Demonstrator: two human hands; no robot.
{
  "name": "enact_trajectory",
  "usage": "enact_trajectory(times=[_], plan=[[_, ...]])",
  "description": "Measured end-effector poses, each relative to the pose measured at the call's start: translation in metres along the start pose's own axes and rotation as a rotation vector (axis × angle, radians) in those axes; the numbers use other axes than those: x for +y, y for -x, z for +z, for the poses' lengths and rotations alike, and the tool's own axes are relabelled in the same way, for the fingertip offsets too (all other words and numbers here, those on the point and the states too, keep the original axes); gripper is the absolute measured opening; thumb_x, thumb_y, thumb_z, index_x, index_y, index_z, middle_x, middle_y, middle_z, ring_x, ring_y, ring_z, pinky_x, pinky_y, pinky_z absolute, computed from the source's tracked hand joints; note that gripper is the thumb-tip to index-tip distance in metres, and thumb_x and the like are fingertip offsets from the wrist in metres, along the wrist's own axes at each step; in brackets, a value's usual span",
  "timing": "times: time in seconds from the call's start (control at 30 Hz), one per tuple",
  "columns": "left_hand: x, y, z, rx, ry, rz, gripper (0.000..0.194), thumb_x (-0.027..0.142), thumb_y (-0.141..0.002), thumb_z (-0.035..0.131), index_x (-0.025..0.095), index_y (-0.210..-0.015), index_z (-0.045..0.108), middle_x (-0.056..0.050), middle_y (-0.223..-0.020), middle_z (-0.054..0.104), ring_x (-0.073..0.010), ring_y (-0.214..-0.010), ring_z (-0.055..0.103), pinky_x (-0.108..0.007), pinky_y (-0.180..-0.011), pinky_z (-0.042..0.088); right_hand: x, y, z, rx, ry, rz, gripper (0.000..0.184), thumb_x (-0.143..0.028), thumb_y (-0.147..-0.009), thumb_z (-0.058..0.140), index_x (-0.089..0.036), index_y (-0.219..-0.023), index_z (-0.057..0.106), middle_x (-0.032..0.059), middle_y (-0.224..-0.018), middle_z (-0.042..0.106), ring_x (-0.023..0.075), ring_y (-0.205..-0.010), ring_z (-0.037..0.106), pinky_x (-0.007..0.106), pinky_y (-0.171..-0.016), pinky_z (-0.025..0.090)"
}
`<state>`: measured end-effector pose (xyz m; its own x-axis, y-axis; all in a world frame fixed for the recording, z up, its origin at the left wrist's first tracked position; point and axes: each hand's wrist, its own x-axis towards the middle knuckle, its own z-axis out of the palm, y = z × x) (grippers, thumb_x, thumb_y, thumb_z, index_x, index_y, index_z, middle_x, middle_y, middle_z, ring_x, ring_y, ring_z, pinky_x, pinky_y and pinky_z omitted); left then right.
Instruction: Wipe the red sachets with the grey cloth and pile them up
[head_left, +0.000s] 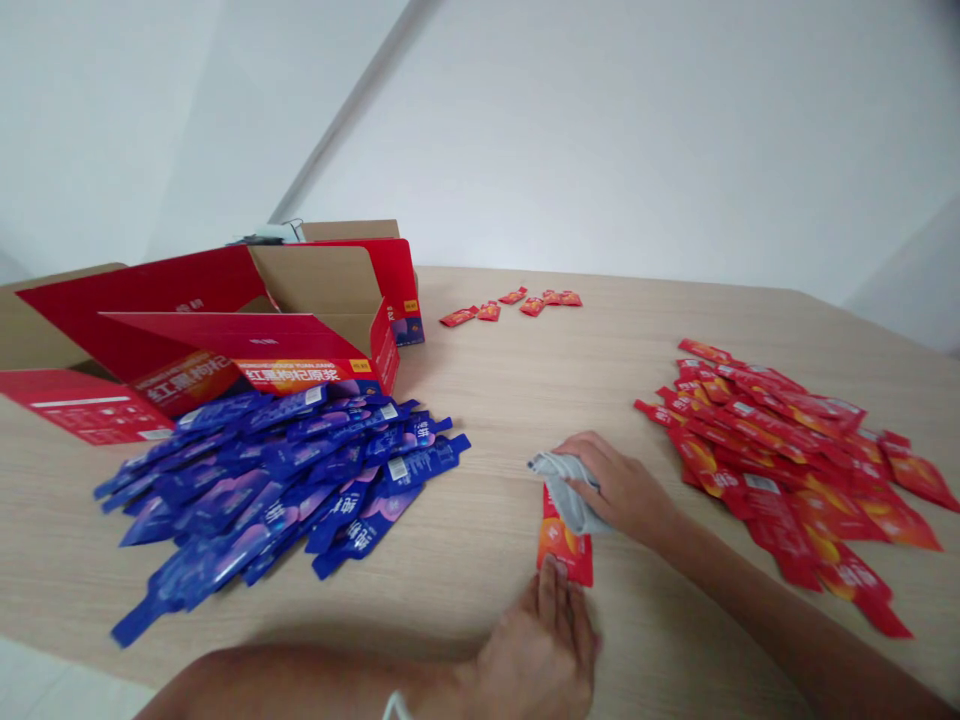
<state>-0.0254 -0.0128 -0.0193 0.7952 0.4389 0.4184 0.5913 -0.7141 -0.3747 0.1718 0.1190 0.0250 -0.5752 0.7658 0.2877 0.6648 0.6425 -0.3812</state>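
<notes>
A red pouch (555, 545) with an orange design lies flat on the wooden table. At its near end, the fingertips of my left hand (536, 645) rest on it, stretched out and close together; the thumb is hidden. My right hand (619, 485) is closed on a folded light grey cloth (566, 485), which covers part of the pouch's far end. To the left lies a heap of blue pouches (277, 470) with narrow necks. A heap of similar red pouches (780, 460) lies to the right, by my right forearm.
Open red cardboard boxes (304, 370) stand at the left behind the blue heap, flaps spread. Several small red packets (532, 305) lie far back on the table (510, 390). Behind the table rises a white wall (637, 130).
</notes>
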Motion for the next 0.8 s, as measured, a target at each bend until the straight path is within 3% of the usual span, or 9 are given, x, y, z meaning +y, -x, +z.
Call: enact_trajectory(times=[0.1, 0.17, 0.3, 0.4, 0.47, 0.6, 0.67, 0.8], plan=[[0.001, -0.002, -0.002, -0.055, 0.06, -0.032, 0.043, 0.039, -0.103, 0.047, 0.003, -0.112, 0.069, -0.019, -0.105, 0.076, -0.0361, -0.105, 0.072, -0.045, -0.089, 0.054, -0.02, 0.017, 0.016, -0.149, -0.016, -0.132, 0.034, -0.026, -0.096, 0.057, -0.027, -0.129, 0.062, 0.0076, -0.125, 0.065, 0.0225, -0.109, 0.066, 0.034, -0.093, 0.055], [0.002, -0.003, -0.002, -0.078, 0.107, -0.067, 0.057, 0.052, -0.103, 0.044, 0.002, -0.112, 0.069, -0.022, -0.105, 0.076, -0.0374, -0.105, 0.072, -0.044, -0.088, 0.055, -0.02, 0.014, 0.023, -0.201, 0.025, -0.156, 0.033, -0.025, -0.095, 0.058, -0.026, -0.128, 0.063, 0.0081, -0.124, 0.066, 0.0224, -0.107, 0.066, 0.034, -0.093, 0.055], [0.002, -0.003, -0.002, -0.155, 0.174, -0.06, 0.085, 0.073, -0.096, 0.037, -0.003, -0.121, 0.065, -0.029, -0.113, 0.071, -0.0398, -0.111, 0.07, -0.043, -0.091, 0.054, 0.004, -0.022, 0.01, -0.13, 0.099, -0.044, 0.028, -0.019, -0.096, 0.055, -0.022, -0.121, 0.064, 0.0088, -0.119, 0.067, 0.0221, -0.106, 0.067, 0.035, -0.093, 0.055], [0.0, -0.002, -0.005, -0.225, 0.236, -0.055, 0.093, 0.078, -0.094, 0.035, -0.004, -0.129, 0.061, -0.032, -0.121, 0.067, -0.0405, -0.116, 0.067, -0.044, -0.096, 0.052, 0.012, -0.036, -0.008, -0.046, 0.118, 0.025, 0.03, -0.017, -0.096, 0.051, -0.021, -0.125, 0.061, 0.0102, -0.122, 0.066, 0.0237, -0.112, 0.065, 0.038, -0.095, 0.053], [-0.001, -0.003, -0.01, -0.226, 0.259, -0.055, 0.096, 0.078, -0.093, 0.034, -0.006, -0.131, 0.059, -0.034, -0.125, 0.064, -0.0414, -0.12, 0.065, -0.047, -0.099, 0.05, 0.004, -0.025, -0.011, -0.018, 0.089, 0.035, 0.032, -0.021, -0.096, 0.052, -0.022, -0.128, 0.058, 0.0101, -0.125, 0.065, 0.0238, -0.114, 0.064, 0.038, -0.096, 0.052], [-0.001, -0.006, -0.018, -0.232, 0.278, -0.063, 0.102, 0.083, -0.087, 0.041, -0.008, -0.128, 0.06, -0.037, -0.12, 0.065, -0.0449, -0.115, 0.066, -0.051, -0.098, 0.05, -0.021, 0.016, 0.006, -0.183, -0.008, -0.103, 0.03, -0.028, -0.095, 0.058, -0.025, -0.125, 0.062, 0.0079, -0.125, 0.067, 0.0237, -0.116, 0.064, 0.037, -0.097, 0.052], [-0.001, -0.008, -0.02, -0.254, 0.292, -0.071, 0.106, 0.087, -0.083, 0.043, -0.008, -0.127, 0.061, -0.037, -0.119, 0.065, -0.0459, -0.114, 0.066, -0.051, -0.097, 0.052, -0.022, 0.021, 0.015, -0.259, -0.014, -0.163, 0.031, -0.028, -0.095, 0.059, -0.024, -0.125, 0.062, 0.0084, -0.127, 0.067, 0.0241, -0.119, 0.062, 0.037, -0.099, 0.051], [-0.001, -0.008, -0.021, -0.296, 0.284, -0.071, 0.111, 0.088, -0.082, 0.042, -0.01, -0.132, 0.057, -0.039, -0.127, 0.059, -0.0451, -0.122, 0.062, -0.048, -0.101, 0.05, 0.005, -0.013, 0.012, -0.192, 0.101, -0.036, 0.025, -0.027, -0.097, 0.057, -0.021, -0.121, 0.06, 0.0092, -0.121, 0.067, 0.0224, -0.109, 0.066, 0.036, -0.093, 0.054]])
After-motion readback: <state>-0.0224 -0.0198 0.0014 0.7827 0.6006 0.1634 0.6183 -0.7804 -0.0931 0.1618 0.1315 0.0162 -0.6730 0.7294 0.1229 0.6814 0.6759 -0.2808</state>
